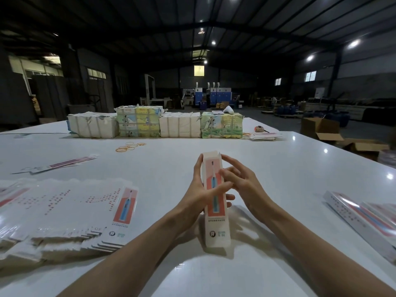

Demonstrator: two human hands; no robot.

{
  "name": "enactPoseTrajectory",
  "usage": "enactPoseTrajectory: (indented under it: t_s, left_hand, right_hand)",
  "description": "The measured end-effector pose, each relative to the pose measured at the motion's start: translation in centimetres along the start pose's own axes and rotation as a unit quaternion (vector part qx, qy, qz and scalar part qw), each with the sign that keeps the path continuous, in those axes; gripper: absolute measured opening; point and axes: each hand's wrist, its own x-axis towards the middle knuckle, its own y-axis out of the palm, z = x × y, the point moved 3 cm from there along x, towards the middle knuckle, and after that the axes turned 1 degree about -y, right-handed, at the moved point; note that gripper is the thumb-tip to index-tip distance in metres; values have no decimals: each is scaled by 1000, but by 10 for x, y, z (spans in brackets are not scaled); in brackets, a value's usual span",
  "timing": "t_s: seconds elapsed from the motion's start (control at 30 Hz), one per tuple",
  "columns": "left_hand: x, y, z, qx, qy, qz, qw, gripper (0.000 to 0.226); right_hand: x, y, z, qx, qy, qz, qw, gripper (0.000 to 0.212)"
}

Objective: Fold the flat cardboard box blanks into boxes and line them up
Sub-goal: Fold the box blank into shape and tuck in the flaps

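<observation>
A long thin box is held up on end over the white counter, right in the middle of the view. Its low end is on the counter or just above it; I cannot tell which. On its front is a blue toothbrush on a red patch (the writing under it is too small to read). The flaps at its top end stick up, not tucked in.

The left hand holds the box from the 9 o'clock side. Its thumb lies across the front. Its fingers curl round the back, and their tips peek out on the other side. The right hand is at the 3 o'clock side. Its fingers are spread and a little bent, and the tips only touch the box's edge near the top.

At 8 o'clock from the box, a big heap of flat blanks lies fanned out on the counter. A few more blanks lie at 10 o'clock, well apart from the heap. At 4 o'clock, folded boxes lie side by side, touching.

Some yellow rubber bands lie at 11 o'clock. Far back at 12 o'clock, wrapped bundles stand in a row. At 2 o'clock, off the counter, open brown cartons sit on the floor.
</observation>
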Motion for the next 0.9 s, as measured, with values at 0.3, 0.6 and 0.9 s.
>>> enactPoseTrajectory:
  t_s: [0.3,0.6,0.9]
  left_hand:
    - [-6,1,10,-37,-49,30,998,87]
    - [-3,0,11,14,-82,75,994,88]
    - [-9,6,2,35,-80,96,992,83]
  right_hand:
    - [0,1,-8,-3,33,13,999,20]
    - [1,-9,-11,28,81,-93,992,28]
    - [0,-14,-1,-3,27,-78,997,16]
